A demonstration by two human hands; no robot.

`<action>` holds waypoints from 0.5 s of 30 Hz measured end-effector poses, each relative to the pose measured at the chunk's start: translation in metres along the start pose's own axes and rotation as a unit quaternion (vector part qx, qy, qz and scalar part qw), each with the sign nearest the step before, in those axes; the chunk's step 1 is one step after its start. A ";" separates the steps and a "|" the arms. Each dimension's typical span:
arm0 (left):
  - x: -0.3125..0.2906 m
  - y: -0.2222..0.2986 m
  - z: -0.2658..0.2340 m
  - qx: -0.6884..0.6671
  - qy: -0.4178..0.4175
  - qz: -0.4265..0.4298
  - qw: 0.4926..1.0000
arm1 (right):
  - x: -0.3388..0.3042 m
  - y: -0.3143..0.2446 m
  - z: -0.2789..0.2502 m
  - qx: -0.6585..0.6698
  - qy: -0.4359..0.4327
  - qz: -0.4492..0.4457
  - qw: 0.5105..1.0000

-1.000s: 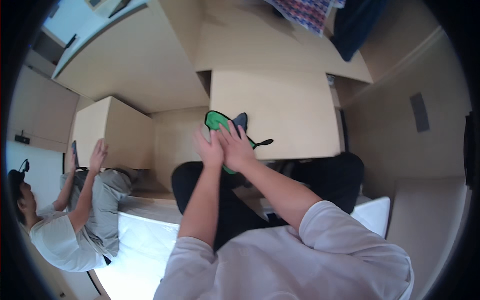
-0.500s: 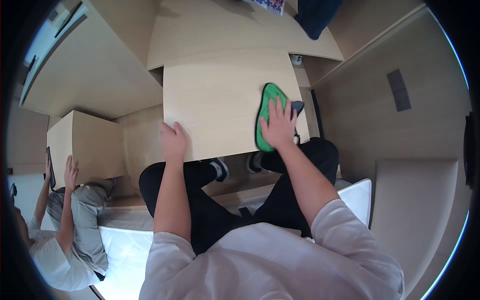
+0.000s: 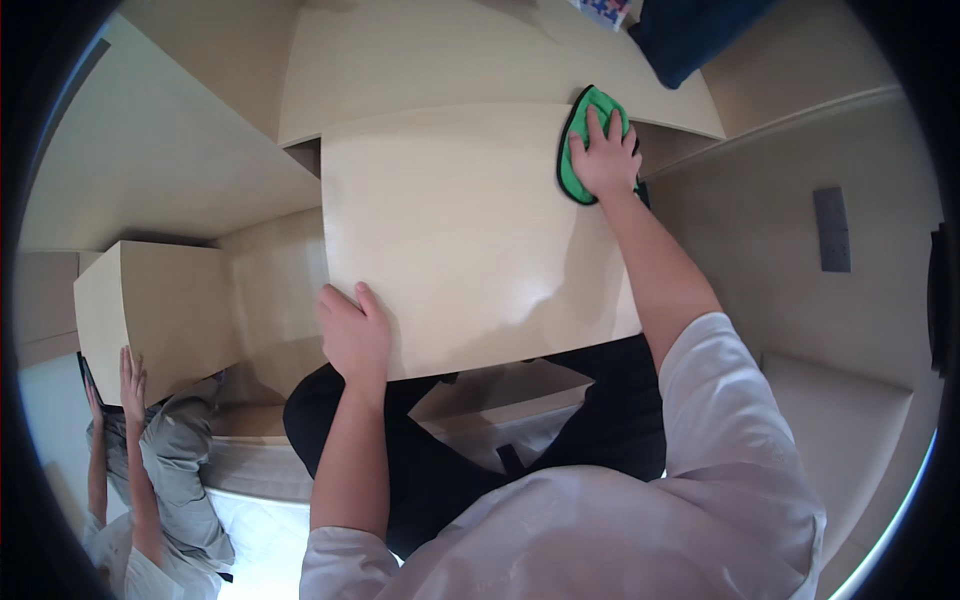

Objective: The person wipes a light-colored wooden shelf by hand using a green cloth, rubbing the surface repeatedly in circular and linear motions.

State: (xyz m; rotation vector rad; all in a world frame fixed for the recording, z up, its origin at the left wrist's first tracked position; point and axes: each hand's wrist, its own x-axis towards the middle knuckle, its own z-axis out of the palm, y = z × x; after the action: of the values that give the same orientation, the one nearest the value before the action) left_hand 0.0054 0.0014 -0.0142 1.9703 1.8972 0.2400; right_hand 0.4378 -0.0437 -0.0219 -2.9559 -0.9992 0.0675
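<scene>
Your right hand [image 3: 603, 158] lies flat on the green cloth [image 3: 578, 150], fingers spread wide and palm down, so the pressure goes through the whole cloth rather than 1 edge of it; it grips nothing, it only presses. The cloth sits at the far right corner of the pale wooden table [image 3: 470, 230], partly bunched under your palm, with a dark trim showing round its left side; your arm is stretched nearly straight to get there.

Your left hand [image 3: 353, 335] rests on the near left edge of the same table, fingers loosely curled over the top and thumb toward the rim; it reads as a brace, steadying you and the table while the other arm reaches; it holds nothing.

Beyond the table a second pale table [image 3: 480, 60] butts against it, and a dark blue thing [image 3: 690, 35] lies at its far right; what it is I cannot tell.

To your left another person [image 3: 140, 470] raises both hands against a pale wooden box [image 3: 150, 310]; keep those hands apart from your own 2.
</scene>
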 end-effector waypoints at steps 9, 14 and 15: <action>0.003 0.003 -0.004 0.010 0.000 -0.006 1.000 | 0.001 -0.148 -0.002 -0.043 -0.034 -0.111 0.992; 0.007 -0.004 0.002 -0.016 -0.011 0.024 1.000 | -0.093 -0.257 -0.002 0.010 -0.032 -0.257 0.966; 0.008 -0.008 0.004 -0.038 -0.005 0.027 0.999 | -0.114 -0.268 -0.002 0.024 -0.029 -0.287 0.957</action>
State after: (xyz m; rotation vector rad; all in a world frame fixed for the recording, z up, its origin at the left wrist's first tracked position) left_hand 0.0003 0.0090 -0.0220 1.9710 1.8035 0.3134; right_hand 0.1852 0.1000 -0.0068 -2.5092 -1.7828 0.1642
